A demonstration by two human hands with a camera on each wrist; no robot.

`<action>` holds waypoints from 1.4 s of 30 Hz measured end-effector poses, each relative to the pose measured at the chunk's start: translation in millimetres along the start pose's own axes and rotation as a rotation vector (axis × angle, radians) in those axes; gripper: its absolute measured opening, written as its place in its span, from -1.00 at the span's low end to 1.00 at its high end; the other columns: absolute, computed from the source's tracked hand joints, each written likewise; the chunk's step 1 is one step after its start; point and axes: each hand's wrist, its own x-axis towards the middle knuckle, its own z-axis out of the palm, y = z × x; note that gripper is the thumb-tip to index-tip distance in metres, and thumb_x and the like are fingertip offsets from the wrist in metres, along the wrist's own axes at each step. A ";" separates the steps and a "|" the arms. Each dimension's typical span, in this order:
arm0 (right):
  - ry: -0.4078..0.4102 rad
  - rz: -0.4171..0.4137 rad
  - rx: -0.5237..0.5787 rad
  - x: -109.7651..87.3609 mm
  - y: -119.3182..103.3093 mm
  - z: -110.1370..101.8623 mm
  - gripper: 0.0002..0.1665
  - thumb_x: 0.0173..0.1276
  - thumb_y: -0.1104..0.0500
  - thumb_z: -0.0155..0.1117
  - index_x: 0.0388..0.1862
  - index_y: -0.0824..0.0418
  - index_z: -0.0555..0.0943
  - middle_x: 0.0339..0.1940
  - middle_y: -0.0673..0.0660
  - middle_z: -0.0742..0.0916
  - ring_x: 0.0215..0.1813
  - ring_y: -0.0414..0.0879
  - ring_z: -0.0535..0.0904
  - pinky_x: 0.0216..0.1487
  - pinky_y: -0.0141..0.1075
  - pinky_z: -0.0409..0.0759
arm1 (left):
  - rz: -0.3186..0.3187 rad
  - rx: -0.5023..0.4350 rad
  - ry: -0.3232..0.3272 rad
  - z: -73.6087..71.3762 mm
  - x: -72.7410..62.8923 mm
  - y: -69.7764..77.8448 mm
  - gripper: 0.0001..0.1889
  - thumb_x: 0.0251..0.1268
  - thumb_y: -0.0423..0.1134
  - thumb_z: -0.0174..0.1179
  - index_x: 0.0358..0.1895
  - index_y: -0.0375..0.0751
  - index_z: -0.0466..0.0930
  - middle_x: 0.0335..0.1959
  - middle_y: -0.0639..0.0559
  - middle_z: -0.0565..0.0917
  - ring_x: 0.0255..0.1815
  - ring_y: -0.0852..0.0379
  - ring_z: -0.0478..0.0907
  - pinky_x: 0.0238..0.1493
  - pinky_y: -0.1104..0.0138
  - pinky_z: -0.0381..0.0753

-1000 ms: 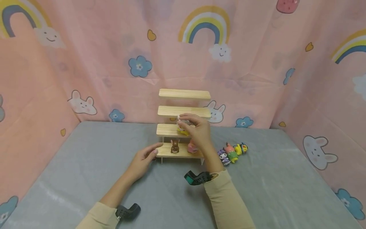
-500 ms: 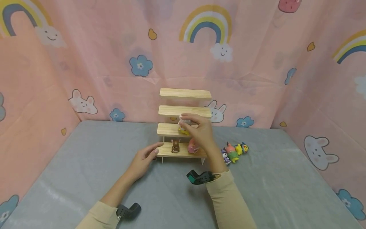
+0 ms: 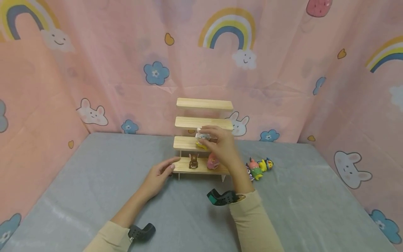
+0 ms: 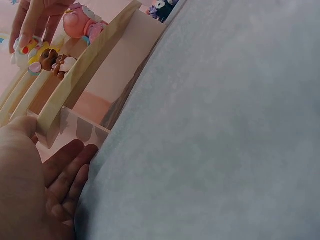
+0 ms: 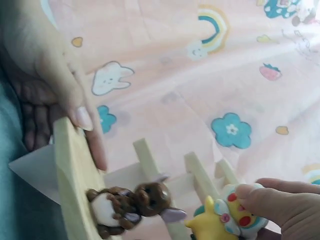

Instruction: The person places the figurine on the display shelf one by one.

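A stepped wooden display shelf (image 3: 189, 104) with several tiers stands on the cloth. My right hand (image 3: 223, 144) pinches a yellow toy figurine (image 5: 215, 222) with a white hood and red cheeks between thumb and fingers, at the second tier from the bottom. At the left end of the bottom tier, my left hand (image 3: 157, 177) rests its index finger and thumb on the wood; its other fingers (image 4: 70, 172) extend loosely below. On that tier sit a brown big-eared animal figurine (image 3: 193, 161) and a pink figurine (image 3: 212, 161), the latter close under my right wrist.
Right of the shelf several figurines lie on the grey cloth (image 3: 299, 196): a purple-and-white one (image 3: 250, 174) partly behind my right forearm, a pink-and-green one (image 3: 255, 170) and a yellow-and-blue one (image 3: 266, 163). Pink printed curtains (image 3: 277, 87) stand behind and at both sides.
My right thumb has shifted slightly lower on the hooded figurine, and more of its white hood shows between the fingers. The left hand stays in place at the bottom tier.
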 end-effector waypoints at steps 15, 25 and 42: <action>0.031 -0.027 -0.119 -2.5 -6.7 7.8 -0.55 0.31 0.22 0.46 0.18 0.24 0.68 0.30 0.26 0.66 0.24 0.15 0.66 0.06 -0.15 0.74 | 0.002 0.000 -0.009 3.4 1.1 1.5 -0.60 0.63 -0.06 -0.02 0.37 -0.03 0.54 0.40 -0.04 0.56 0.33 -0.01 0.52 0.08 0.37 0.63; 0.044 -0.002 -0.139 -2.2 -6.4 10.0 -0.47 0.21 0.30 0.53 0.19 0.23 0.66 0.27 0.24 0.66 0.24 0.13 0.64 0.02 -0.20 0.75 | 0.001 -0.001 -0.006 3.3 2.5 1.2 -0.61 0.63 -0.08 -0.02 0.36 -0.03 0.54 0.40 -0.04 0.56 0.30 0.01 0.52 0.08 0.37 0.63; 0.030 0.014 -0.240 -0.7 -21.4 34.3 -0.44 0.30 0.32 0.44 0.28 0.17 0.59 0.43 0.19 0.58 0.33 0.13 0.60 0.15 -0.16 0.70 | -0.021 -0.012 -0.001 1.0 1.7 -2.5 -0.61 0.63 -0.09 -0.01 0.37 -0.04 0.54 0.39 -0.06 0.56 0.23 0.03 0.55 0.06 0.38 0.64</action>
